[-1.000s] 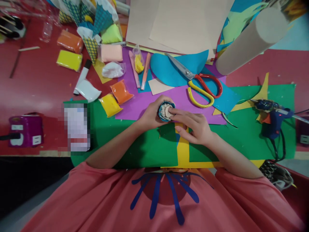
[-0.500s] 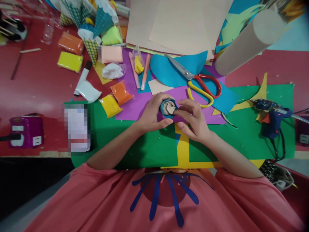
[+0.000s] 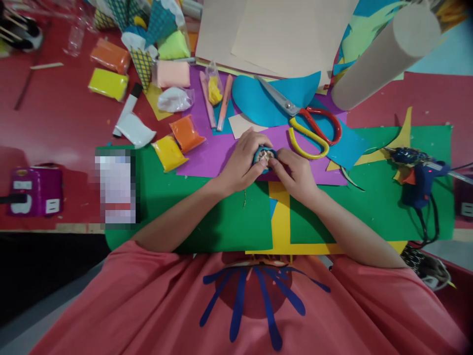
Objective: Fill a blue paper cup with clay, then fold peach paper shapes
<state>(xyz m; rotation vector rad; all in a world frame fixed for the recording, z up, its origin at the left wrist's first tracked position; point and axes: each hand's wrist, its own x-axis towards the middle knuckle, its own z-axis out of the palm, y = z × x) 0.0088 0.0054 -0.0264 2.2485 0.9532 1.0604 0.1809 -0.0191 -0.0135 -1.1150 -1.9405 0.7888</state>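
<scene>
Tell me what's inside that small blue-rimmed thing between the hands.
Inside the blue-rimmed thing is pale, crumpled material, perhaps paper. The left hand and right hand partly cover the opening, and whatever lies beneath that material cannot be seen.

The workpiece [image 3: 263,156] is located between the left hand [image 3: 242,162] and the right hand [image 3: 298,175]. The scissors [image 3: 291,108] lie on paper pieces [image 3: 254,101], behind the right hand. 2 pens [image 3: 224,104] lie behind the left hand, with 1 bag [image 3: 214,91] between them. Packets [image 3: 185,132] are grouped left of the pens; cones [image 3: 142,64] lie toward the rear of this group. The glue gun [image 3: 421,185] is positioned at the right end of the base sheet [image 3: 229,222], in front of the cylinder [image 3: 380,59].
</scene>
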